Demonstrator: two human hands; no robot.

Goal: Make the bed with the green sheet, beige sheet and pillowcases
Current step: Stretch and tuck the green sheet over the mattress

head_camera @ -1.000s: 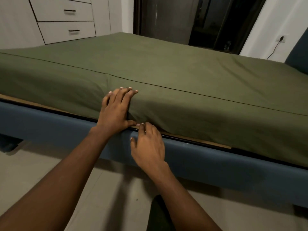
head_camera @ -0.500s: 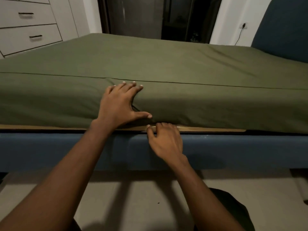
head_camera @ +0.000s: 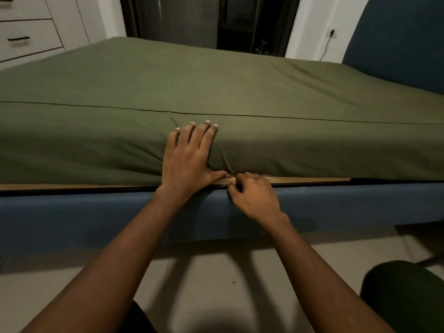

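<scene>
A bedroom in somebody's home, seen from the bedside.

A wide mattress under a smooth olive-green sheet (head_camera: 240, 92) fills most of the room. It lies on a thin wooden base board (head_camera: 307, 180) inside a blue fabric-covered bed frame (head_camera: 72, 212), with a tall padded blue headboard (head_camera: 403, 39) at the right end. Against the far left wall stand white flat-fronted drawers (head_camera: 31, 48) with slim dark bar handles. Behind the bed is a dark doorway (head_camera: 252, 20), and beside it a white wall socket (head_camera: 333, 32) with a black cable (head_camera: 324, 49) plugged in and hanging down. Underfoot is a pale, glossy tiled floor (head_camera: 204, 280).
</scene>
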